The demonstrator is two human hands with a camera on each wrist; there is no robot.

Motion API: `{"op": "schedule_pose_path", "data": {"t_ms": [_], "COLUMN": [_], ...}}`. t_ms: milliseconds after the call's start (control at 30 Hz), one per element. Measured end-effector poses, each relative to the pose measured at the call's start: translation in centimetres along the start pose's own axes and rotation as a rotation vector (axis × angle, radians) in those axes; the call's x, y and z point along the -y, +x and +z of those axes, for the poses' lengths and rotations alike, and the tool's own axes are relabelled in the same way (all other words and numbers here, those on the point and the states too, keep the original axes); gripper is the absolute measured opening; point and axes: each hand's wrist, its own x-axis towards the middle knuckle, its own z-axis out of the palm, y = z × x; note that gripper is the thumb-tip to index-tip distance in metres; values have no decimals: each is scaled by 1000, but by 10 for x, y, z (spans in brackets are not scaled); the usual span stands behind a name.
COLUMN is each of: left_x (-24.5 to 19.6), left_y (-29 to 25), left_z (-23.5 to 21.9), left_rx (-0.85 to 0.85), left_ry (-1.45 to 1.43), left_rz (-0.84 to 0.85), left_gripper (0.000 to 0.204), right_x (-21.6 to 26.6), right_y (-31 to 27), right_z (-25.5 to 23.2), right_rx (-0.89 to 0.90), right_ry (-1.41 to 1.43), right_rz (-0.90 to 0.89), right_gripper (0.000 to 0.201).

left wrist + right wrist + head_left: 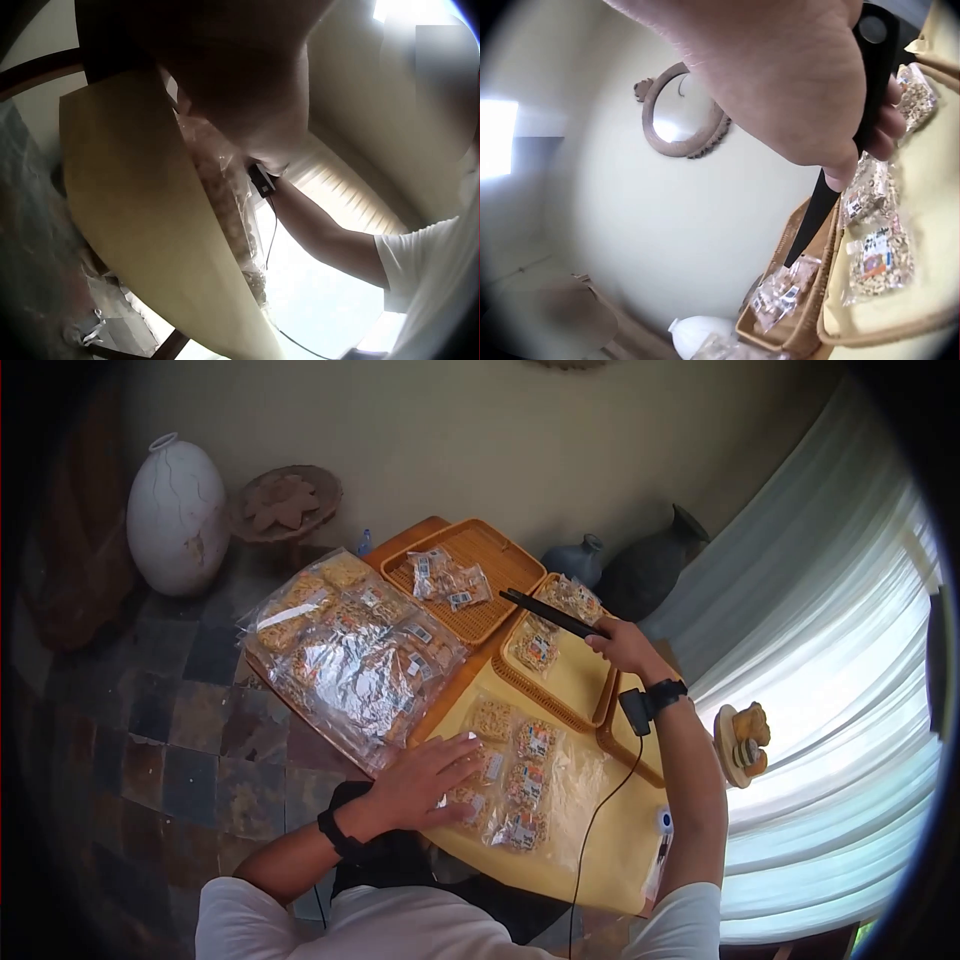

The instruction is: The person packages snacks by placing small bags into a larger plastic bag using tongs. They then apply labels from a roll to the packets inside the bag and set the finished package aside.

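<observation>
My right hand (625,648) grips a long black tool (550,614) that looks like tongs, held over the baskets; fingers curl round it in the right wrist view too. Its tip overlaps small clear packets (784,292) in the right wrist view; contact cannot be told. Fingers extended, my left hand (425,780) rests on the left side of a clear sheet of joined snack packets (527,785) on the yellow-covered table. In the left wrist view the left hand (240,82) is dark, and its fingers are mostly hidden.
A shiny bag of packets (345,645) lies at the left. Behind stands a wicker tray (500,550) with a few packets; beside it, a cloth-lined basket (570,685) holds several. A thin cable (590,825) hangs from the right wrist across the table. Vases (180,515) and a curtain (830,630) surround it.
</observation>
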Motion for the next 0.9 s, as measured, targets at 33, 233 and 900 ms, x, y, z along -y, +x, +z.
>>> {"op": "schedule_pose_path", "data": {"t_ms": [33, 233, 900], "left_x": [-3, 4, 2], "left_y": [0, 0, 3], "left_z": [-1, 10, 6], "left_rx": [6, -121, -120], "left_ry": [6, -75, -87], "left_rz": [-4, -84, -198], "left_gripper": [76, 73, 74], "right_x": [2, -17, -6], "right_y": [20, 117, 117], "right_z": [-2, 0, 23], "right_rx": [-6, 308, 661], "right_ry": [-13, 201, 516], "right_rz": [-25, 39, 16], "right_gripper": [31, 27, 23]}}
